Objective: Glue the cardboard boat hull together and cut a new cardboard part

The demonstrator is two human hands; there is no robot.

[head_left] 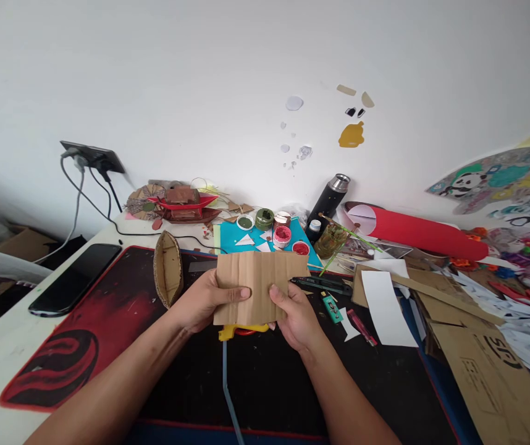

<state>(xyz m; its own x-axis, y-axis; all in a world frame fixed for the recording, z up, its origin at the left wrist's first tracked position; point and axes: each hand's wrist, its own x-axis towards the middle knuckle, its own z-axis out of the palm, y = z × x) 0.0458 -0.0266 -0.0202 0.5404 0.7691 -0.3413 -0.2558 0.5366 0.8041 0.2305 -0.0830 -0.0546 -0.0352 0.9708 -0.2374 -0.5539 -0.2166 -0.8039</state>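
Note:
Between my two hands is a creased piece of cardboard (258,284), held up over the black and red desk mat (191,389). My left hand (204,300) grips its left edge, thumb flat on the front face. On the right edge, my right hand (295,312) pinches it the same way; the fingers of both hands are mostly hidden behind. Partly covered below the cardboard lies a yellow glue gun (228,332), a bluish glue stick (231,395) trailing from it toward me. Left of my hands stands a small boat-shaped cardboard shell (167,270).
Open paint jars (282,236) stand on a blue sheet (232,238) behind the cardboard. A box cutter (325,284), a green lighter (331,307) and white paper (389,309) lie right. A phone (75,278) is at left; a black flask (330,201) leans against the wall.

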